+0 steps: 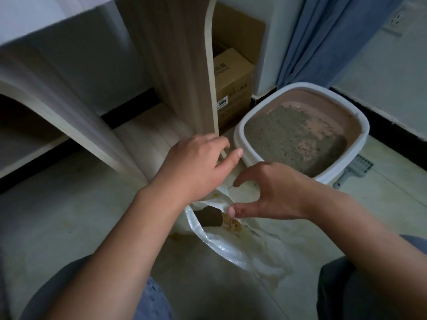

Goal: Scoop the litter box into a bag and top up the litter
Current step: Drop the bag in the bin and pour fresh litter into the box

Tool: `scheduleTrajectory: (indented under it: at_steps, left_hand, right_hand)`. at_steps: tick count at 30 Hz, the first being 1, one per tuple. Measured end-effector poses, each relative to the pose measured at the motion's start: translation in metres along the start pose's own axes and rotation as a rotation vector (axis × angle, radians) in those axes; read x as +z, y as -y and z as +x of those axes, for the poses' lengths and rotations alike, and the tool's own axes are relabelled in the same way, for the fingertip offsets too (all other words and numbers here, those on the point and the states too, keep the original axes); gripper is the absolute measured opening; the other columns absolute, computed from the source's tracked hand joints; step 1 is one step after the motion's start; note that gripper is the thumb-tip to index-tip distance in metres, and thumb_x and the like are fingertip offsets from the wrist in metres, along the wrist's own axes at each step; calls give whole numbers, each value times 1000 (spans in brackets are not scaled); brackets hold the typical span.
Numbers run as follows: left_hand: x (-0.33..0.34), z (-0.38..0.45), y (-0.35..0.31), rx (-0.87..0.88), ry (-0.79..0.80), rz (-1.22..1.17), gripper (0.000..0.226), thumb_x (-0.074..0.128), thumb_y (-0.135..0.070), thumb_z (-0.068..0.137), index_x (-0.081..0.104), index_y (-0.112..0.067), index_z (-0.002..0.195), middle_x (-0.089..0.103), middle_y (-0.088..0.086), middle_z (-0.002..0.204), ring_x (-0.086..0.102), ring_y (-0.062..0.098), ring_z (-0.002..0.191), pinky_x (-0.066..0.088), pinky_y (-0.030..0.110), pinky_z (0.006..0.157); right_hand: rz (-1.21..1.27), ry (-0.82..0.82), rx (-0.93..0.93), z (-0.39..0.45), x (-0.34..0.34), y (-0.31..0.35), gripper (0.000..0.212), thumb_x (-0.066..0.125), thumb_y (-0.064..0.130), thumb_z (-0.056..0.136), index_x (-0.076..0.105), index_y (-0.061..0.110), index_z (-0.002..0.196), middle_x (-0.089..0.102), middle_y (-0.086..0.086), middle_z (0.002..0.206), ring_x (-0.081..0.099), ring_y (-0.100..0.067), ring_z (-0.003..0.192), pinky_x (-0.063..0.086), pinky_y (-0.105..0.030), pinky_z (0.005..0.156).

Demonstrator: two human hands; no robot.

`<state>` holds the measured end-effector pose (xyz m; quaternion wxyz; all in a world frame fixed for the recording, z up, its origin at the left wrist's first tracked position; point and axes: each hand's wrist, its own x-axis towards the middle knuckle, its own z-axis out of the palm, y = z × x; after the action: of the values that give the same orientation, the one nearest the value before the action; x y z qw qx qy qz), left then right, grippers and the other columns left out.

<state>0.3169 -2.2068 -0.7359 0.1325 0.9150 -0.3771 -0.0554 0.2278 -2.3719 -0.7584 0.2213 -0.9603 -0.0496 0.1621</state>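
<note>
Both hands over white plastic bag (pixel 233 248) on floor, likely spreading mouth for scooping. Left hand (pixel 194 167) open, fingers relaxed; right hand (pixel 272 192) spread, thumb touching bag rim. Litter box (pixel 240 135) just beyond, long axis running away toward curtain (pixel 323 38); scoop (pixel 355 172) beside it.

Thin glossy plastic bag (pixel 233 248); litter (pixel 288 137) looks grainy, matt.

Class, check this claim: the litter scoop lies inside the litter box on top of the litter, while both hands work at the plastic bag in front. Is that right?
Not quite. The head view shows the litter scoop lying on the floor outside the litter box, against its right side, not on the litter. The rest stands: the left hand and right hand are at the plastic bag in front.
</note>
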Motion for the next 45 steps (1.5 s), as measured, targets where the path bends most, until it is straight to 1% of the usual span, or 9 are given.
scheduleTrajectory:
  at_steps: [5, 12, 15, 19, 26, 32, 36, 40, 45]
  left_hand:
    - [8, -13, 5, -15, 45, 11, 51, 26, -59, 97, 62, -24, 105, 62, -7, 100, 58, 17, 92, 50, 40, 76]
    - [7, -14, -3, 1, 59, -25, 52, 26, -63, 94, 61, -28, 112, 62, -11, 105, 58, 12, 95, 52, 39, 78]
    - [10, -12, -12, 41, 76, -6, 53, 31, -64, 93, 60, -27, 118, 62, -11, 109, 57, 11, 98, 50, 35, 79]
    - [17, -3, -19, 87, 58, 25, 42, 40, -62, 91, 61, -30, 107, 60, -13, 95, 54, 8, 87, 46, 30, 71]
    - [30, 15, -24, 138, -103, 13, 25, 49, -29, 97, 70, -15, 91, 62, -4, 79, 54, 15, 66, 40, 29, 54]
    - [32, 25, -29, 60, -258, -125, 21, 54, -20, 96, 73, -13, 88, 67, -4, 73, 56, 11, 60, 42, 26, 53]
    - [33, 38, -18, -67, -319, -231, 28, 48, -24, 96, 70, -13, 83, 67, 1, 70, 62, 21, 64, 55, 38, 59]
    - [38, 46, -18, -92, -346, -251, 35, 47, -28, 95, 59, -12, 66, 55, 2, 54, 55, 26, 54, 51, 44, 52]
    - [34, 59, -20, -109, -395, -322, 36, 51, -22, 94, 55, -12, 59, 49, 0, 48, 49, 26, 48, 47, 42, 47]
  right_hand:
    - [-41, 120, -19, -4, 5, 10, 85, 53, 90, 58, 55, 38, 125, 61, 13, 117, 57, -10, 107, 51, -35, 91]
    - [-148, -34, -19, 6, -6, -4, 23, 56, 47, 90, 69, 32, 101, 64, 13, 91, 56, -7, 77, 49, -24, 71]
    - [-170, -144, 34, 12, -9, -18, 26, 51, 42, 93, 72, 28, 100, 68, 6, 85, 62, -16, 74, 53, -32, 66]
    - [-150, -285, 118, 19, -14, -36, 20, 55, 35, 91, 74, 31, 95, 70, 4, 80, 63, -20, 72, 53, -31, 62]
    - [-107, -418, 205, 21, -17, -54, 21, 54, 31, 93, 75, 28, 96, 70, 3, 84, 62, -22, 75, 48, -30, 59]
    - [-67, -636, 199, 27, -16, -56, 19, 57, 28, 92, 76, 29, 95, 72, 5, 85, 63, -19, 74, 44, -29, 56]
    - [12, -499, 288, 24, -19, -61, 24, 57, 42, 89, 69, 22, 89, 67, 2, 80, 62, -20, 73, 51, -33, 60]
    - [-73, -262, 479, 2, -18, -78, 44, 58, 63, 79, 63, 21, 94, 65, 4, 84, 61, -17, 75, 55, -35, 68]
    - [-60, 19, 640, -28, -20, -96, 46, 53, 58, 86, 62, 15, 71, 64, -1, 73, 62, -19, 69, 52, -31, 65]
